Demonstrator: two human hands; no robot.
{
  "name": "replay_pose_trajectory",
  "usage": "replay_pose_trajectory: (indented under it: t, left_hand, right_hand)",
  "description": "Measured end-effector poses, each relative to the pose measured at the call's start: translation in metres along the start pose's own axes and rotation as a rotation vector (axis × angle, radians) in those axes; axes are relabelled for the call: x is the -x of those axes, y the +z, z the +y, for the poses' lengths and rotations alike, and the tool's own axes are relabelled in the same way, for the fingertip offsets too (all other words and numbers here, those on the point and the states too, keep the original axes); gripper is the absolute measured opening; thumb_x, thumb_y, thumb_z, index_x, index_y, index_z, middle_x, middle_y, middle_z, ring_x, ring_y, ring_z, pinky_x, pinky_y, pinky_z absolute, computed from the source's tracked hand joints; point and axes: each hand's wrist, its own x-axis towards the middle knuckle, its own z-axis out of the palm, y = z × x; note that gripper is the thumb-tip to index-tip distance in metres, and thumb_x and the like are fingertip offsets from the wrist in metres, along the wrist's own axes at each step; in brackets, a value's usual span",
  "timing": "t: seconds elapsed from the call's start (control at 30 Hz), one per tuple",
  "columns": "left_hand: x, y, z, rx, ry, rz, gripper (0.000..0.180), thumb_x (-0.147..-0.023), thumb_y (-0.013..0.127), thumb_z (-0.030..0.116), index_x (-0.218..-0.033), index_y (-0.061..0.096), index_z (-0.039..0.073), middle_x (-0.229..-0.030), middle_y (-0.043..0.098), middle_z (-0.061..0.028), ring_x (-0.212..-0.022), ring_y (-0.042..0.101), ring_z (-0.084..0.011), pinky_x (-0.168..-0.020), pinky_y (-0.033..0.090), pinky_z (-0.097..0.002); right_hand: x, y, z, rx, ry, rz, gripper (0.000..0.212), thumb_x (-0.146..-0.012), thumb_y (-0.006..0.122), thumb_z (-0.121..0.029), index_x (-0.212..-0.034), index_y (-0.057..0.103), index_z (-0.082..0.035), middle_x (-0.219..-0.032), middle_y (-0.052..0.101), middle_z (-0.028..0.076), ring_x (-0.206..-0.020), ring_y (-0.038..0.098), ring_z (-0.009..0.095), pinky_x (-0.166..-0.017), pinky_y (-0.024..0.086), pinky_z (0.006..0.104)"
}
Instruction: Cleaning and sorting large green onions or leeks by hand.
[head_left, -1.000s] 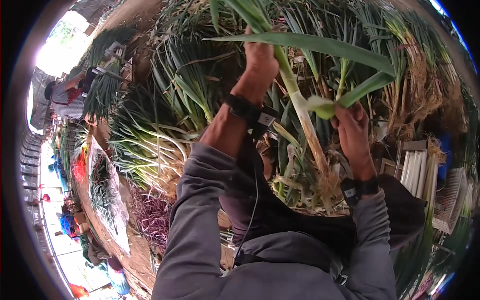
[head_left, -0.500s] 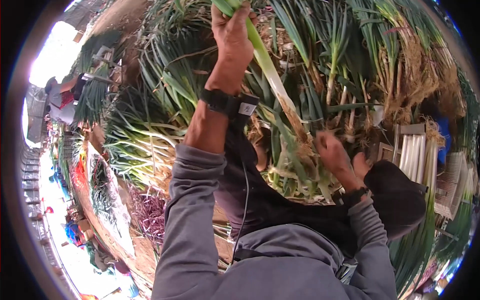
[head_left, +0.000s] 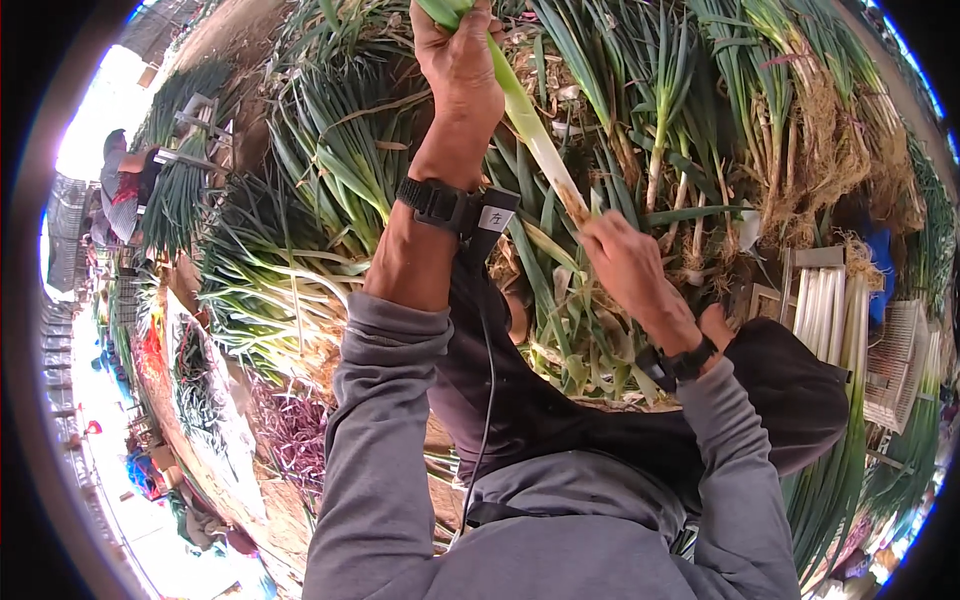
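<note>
My left hand [head_left: 458, 70] is raised at the top of the head view, its fingers wrapped around the green upper part of a long, thick green onion [head_left: 535, 135]. The stalk slants down to the right, turning from green to white and then to a brown, soiled end. At that brown end my right hand [head_left: 630, 265] is closed, fingertips pinched on it; the root tip is hidden by the fingers. Peeled leaves and pale scraps [head_left: 590, 350] lie below, between my legs.
Unpeeled green onions with hairy roots [head_left: 820, 150] lie at the far right. A pile of thinner white-stemmed ones [head_left: 270, 300] is on the left, near purple stalks [head_left: 298, 425]. Cleaned white stalks [head_left: 825, 310] rest beside a pale crate [head_left: 895, 365]. Another person [head_left: 122, 180] is at far left.
My right hand has moved up and left onto the brown end of the green onion. My left hand has barely shifted and keeps its hold. The person at far left has straightened somewhat.
</note>
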Motion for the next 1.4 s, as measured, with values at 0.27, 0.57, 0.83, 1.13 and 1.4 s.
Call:
replay_pose_trajectory:
  t: [0.27,0.57,0.83,1.13,1.4]
  left_hand:
    - [-0.009,-0.008,0.002,0.057,-0.025,-0.029,0.028,-0.087,0.068,-0.002,-0.109,0.058,0.014,-0.093,0.061,-0.0017,-0.075,0.061,-0.0183,-0.069,0.053,-0.0350]
    - [0.019,0.022,0.004,0.105,-0.307,-0.162,0.063,-0.085,0.054,-0.008,-0.141,0.038,0.014,-0.106,0.053,-0.0085,-0.090,0.056,-0.0227,-0.082,0.049,-0.0411]
    - [0.023,0.026,-0.004,0.256,-0.336,-0.310,0.053,-0.090,0.067,0.001,-0.136,0.045,0.016,-0.104,0.061,-0.0043,-0.098,0.061,-0.0168,-0.088,0.054,-0.0446]
    - [0.029,0.027,-0.007,0.185,-0.388,-0.240,0.030,-0.087,0.076,0.010,-0.111,0.059,0.004,-0.095,0.063,-0.0028,-0.084,0.063,-0.0141,-0.077,0.056,-0.0316]
    - [0.032,0.039,-0.001,0.190,-0.363,-0.199,0.032,-0.088,0.077,0.014,-0.109,0.056,0.004,-0.089,0.059,-0.0021,-0.078,0.059,-0.0116,-0.071,0.052,-0.0296]
  right_hand:
    - [0.130,0.016,0.058,0.027,-0.020,-0.560,0.006,-0.088,0.056,-0.005,-0.093,0.060,-0.005,-0.089,0.061,0.018,-0.080,0.065,0.038,-0.066,0.053,0.0418]
    - [-0.077,-0.033,-0.010,-0.016,-0.061,0.377,0.025,-0.087,0.071,-0.014,-0.111,0.066,-0.006,-0.105,0.068,0.010,-0.091,0.065,0.031,-0.077,0.053,0.0386]
    - [-0.091,-0.050,-0.013,-0.132,0.019,0.227,0.017,-0.085,0.071,-0.014,-0.096,0.067,-0.002,-0.093,0.066,0.013,-0.086,0.064,0.032,-0.075,0.051,0.0395]
    - [-0.077,-0.038,-0.011,-0.057,0.013,0.296,0.015,-0.087,0.069,-0.014,-0.097,0.064,-0.005,-0.085,0.064,0.009,-0.075,0.064,0.023,-0.066,0.050,0.0354]
    - [-0.083,-0.039,-0.016,-0.194,-0.047,0.310,0.023,-0.084,0.076,-0.016,-0.102,0.066,-0.004,-0.093,0.066,0.011,-0.079,0.063,0.027,-0.069,0.050,0.0376]
